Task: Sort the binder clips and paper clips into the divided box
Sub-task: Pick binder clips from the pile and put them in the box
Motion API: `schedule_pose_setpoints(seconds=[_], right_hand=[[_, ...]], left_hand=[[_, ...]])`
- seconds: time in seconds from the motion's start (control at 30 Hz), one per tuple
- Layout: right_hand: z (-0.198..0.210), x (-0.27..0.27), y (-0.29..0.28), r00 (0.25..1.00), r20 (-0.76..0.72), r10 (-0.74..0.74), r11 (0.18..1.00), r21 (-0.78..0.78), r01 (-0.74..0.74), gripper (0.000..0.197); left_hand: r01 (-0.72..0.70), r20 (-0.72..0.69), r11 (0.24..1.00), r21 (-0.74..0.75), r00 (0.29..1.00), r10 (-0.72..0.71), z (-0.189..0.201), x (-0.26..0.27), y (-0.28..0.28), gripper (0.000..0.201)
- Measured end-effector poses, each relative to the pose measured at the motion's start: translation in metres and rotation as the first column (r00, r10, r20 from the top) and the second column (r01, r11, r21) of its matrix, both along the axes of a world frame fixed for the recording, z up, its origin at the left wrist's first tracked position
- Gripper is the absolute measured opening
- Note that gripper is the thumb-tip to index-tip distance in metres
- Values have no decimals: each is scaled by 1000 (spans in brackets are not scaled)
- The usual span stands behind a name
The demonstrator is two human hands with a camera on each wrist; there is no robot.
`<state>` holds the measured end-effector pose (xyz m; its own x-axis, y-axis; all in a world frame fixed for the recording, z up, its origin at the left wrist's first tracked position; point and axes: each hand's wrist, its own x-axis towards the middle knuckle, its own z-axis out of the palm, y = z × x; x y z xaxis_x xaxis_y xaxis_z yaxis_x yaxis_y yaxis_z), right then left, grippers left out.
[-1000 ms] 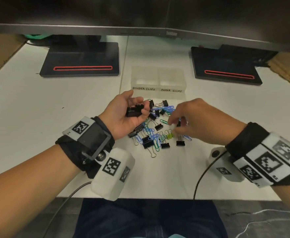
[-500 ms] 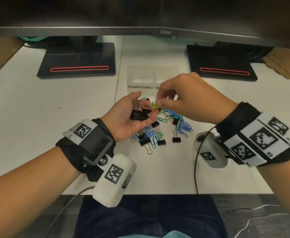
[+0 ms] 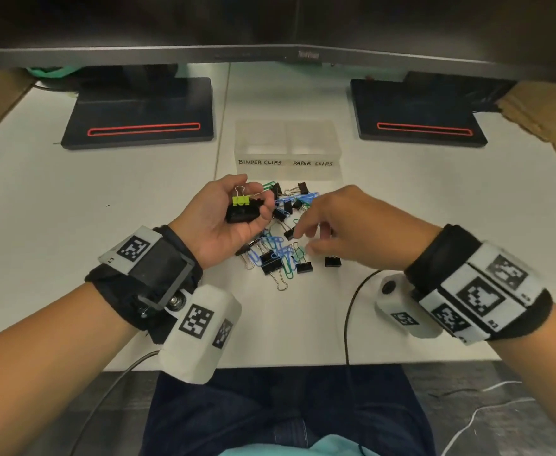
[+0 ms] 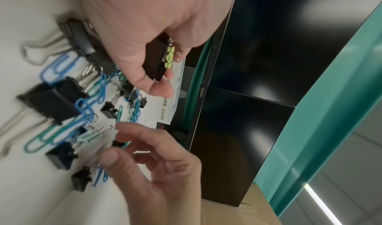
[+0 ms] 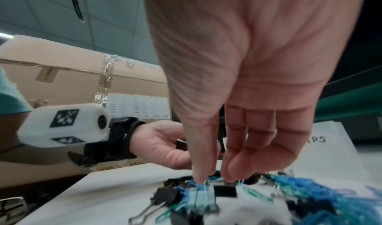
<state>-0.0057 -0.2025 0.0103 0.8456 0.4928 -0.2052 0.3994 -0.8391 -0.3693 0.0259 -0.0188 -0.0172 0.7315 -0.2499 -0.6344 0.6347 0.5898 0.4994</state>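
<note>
Left hand [image 3: 229, 222], palm up, fingers curled around a large black binder clip [image 3: 242, 214] with a small lime-green binder clip [image 3: 240, 201] on top; the green one was pinched in the right hand 0.5 s ago. Right hand [image 3: 345, 225] has dropped to the mixed pile of black binder clips and blue and green paper clips [image 3: 278, 255], fingers loosely bent, holding nothing. Translucent divided box [image 3: 286, 149] sits just beyond the pile, both compartments empty.

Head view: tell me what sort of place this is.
Probably an office desk: a white table under a wide monitor, with cardboard boxes beside it and a labelled divided box for clips.
</note>
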Motion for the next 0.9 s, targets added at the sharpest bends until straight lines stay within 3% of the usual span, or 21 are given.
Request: schedule_pose_setpoints(seconds=[0.27, 0.6, 0.73, 0.9], right_hand=[[-15, 3, 7, 999, -32, 15, 1000, -16, -15, 11], [18, 25, -5, 994, 46, -99, 981, 173, 89, 8], [8, 29, 0, 996, 62, -70, 998, -1, 70, 10], [-7, 28, 4, 999, 26, -43, 996, -80, 45, 34]], left_hand=[[-8, 1, 1000, 15, 1000, 8, 0, -2, -2, 30], [46, 24, 996, 73, 999, -48, -1, -5, -7, 27], [17, 22, 997, 81, 1000, -19, -3, -5, -9, 28], [-15, 31, 998, 67, 999, 13, 1, -3, -4, 28]])
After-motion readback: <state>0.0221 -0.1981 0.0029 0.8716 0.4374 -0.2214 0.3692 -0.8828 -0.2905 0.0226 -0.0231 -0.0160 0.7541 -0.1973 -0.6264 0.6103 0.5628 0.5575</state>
